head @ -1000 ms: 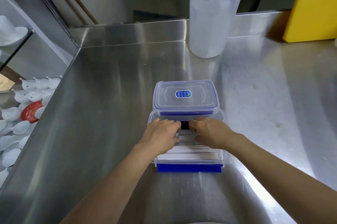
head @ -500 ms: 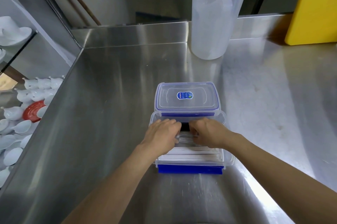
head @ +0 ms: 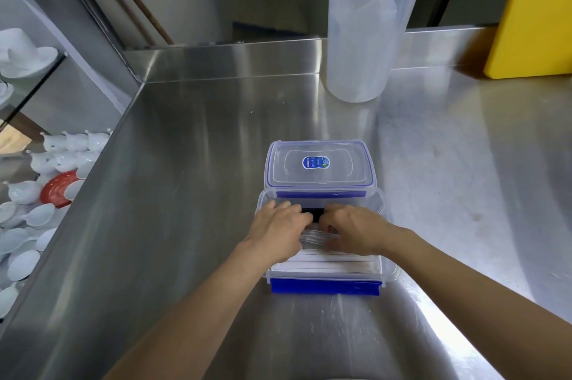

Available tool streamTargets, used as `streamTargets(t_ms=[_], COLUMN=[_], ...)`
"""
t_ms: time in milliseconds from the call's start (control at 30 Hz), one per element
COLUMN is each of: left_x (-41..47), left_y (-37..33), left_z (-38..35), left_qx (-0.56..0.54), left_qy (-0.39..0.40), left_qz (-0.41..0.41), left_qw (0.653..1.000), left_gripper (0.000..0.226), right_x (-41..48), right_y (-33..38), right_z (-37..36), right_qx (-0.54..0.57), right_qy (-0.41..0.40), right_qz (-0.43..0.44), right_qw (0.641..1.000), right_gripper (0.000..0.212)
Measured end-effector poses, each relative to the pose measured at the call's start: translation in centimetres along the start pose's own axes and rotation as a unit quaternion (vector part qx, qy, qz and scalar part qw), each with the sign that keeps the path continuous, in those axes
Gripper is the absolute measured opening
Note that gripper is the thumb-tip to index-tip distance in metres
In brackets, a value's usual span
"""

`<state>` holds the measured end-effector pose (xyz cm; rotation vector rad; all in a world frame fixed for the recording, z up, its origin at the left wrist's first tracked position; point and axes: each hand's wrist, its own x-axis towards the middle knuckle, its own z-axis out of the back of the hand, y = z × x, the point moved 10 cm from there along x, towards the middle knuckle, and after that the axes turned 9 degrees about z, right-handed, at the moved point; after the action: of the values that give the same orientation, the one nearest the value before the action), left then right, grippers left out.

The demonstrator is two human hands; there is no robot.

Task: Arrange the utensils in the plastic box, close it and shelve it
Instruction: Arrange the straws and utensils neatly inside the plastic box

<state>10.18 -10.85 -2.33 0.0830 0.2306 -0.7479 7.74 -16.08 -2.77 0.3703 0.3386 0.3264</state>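
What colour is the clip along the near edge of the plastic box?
Solid blue clip, seen in the head view.

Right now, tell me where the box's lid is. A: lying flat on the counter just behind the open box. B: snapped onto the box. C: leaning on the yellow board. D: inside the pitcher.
A: the lid lies flat on the counter right behind the open plastic box, where both hands work.

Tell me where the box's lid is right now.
In the head view, the lid lies flat on the steel counter just behind the open plastic box, near centre, with the translucent jug farther back to its right.
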Motion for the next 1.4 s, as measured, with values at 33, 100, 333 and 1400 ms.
streamTargets(t_ms=[33, 100, 333, 1400], left_x=[0.0, 0.0, -0.2, -0.2], left_y=[0.0, -0.1, -0.1, 0.1], left_z=[-0.1, -0.1, 0.1, 0.4], left_qx=[0.002, -0.001, 0.001, -0.048], left_qy=[0.005, 0.010, 0.017, 0.025], left_qz=[-0.001, 0.000, 0.011, -0.012], left_qw=[1.000, 1.000, 1.000, 0.998], left_gripper=[0.029, 0.025, 0.019, 0.032], right_x=[0.0, -0.1, -0.2, -0.8], right_y=[0.0, -0.1, -0.9, -1.1], right_z=[0.1, 0.0, -0.3, 0.4], right_qx=[-0.020, -0.050, -0.103, -0.187], right_qy=[-0.007, -0.013, 0.009, 0.012], right_qz=[0.001, -0.001, -0.029, -0.016], right_qw=[1.000, 0.999, 0.994, 0.982], right_gripper=[0.025, 0.025, 0.027, 0.032])
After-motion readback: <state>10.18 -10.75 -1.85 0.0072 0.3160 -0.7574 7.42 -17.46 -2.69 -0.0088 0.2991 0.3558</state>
